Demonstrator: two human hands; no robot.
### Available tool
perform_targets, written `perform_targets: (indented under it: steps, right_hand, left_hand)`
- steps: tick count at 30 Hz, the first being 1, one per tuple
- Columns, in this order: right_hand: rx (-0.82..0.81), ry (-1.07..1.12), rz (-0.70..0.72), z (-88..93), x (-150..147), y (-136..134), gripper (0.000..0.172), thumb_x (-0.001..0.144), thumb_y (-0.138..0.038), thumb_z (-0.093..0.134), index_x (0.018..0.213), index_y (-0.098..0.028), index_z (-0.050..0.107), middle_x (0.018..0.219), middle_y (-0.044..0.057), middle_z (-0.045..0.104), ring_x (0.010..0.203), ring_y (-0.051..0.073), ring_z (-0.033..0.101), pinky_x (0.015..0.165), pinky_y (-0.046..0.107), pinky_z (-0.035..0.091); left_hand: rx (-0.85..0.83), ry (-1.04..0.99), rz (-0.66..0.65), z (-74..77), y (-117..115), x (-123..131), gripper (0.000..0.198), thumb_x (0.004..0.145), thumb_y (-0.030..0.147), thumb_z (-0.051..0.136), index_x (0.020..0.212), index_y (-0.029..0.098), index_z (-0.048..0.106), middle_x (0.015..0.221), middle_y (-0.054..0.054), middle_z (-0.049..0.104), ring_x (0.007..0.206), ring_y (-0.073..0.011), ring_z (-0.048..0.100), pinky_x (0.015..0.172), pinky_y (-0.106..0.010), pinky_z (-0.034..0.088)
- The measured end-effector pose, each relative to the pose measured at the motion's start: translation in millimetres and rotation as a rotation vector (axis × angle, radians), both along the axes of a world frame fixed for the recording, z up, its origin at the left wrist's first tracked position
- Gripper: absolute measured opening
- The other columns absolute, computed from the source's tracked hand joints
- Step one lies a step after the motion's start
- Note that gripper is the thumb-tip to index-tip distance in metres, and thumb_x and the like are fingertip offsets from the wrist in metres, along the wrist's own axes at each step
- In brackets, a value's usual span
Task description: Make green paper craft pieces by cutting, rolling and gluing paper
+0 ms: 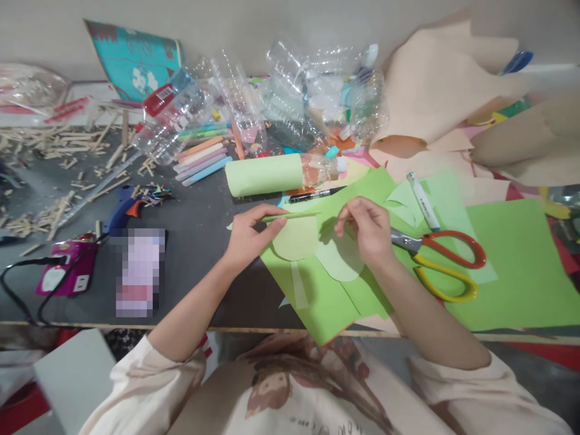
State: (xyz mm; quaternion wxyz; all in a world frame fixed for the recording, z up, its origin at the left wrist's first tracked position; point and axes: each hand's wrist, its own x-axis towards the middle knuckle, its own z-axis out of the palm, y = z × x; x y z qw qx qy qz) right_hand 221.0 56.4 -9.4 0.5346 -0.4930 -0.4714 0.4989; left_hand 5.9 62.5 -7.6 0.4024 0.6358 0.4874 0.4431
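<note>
My left hand is closed on a thin folded piece of green paper, which sticks out to the right between thumb and fingers. My right hand hovers just right of it, fingers curled together; whatever they may hold is hidden. Below the hands lie a pale green rounded paper cutout, another pale cutout and bright green sheets. Scissors with red and yellow handles lie beside my right wrist. Behind the hands are a dark pen-like tool and a plastic bottle wrapped in light green paper.
A white marker rests on paper at right. Clear plastic bottles and brown paper crowd the back. On the left are chalk-like sticks, a blue glue gun, a phone, a purple box and scattered wooden sticks.
</note>
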Motion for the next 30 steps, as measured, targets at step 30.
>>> perform_targets:
  steps: [30]
  right_hand:
    - [0.703,-0.783,0.179,-6.8,-3.3,-3.2,0.013,0.091,-0.013,0.05,0.082,-0.023,0.052,0.075,0.004,0.065,0.071,0.019,0.059,0.064,0.032,0.045]
  left_hand:
    - [-0.043,0.205,-0.07,13.3,-2.7,4.0,0.018,0.078,0.032,0.059,0.072,0.017,0.067,0.073,-0.003,0.072,0.06,-0.0121,0.058,0.056,-0.022,0.042]
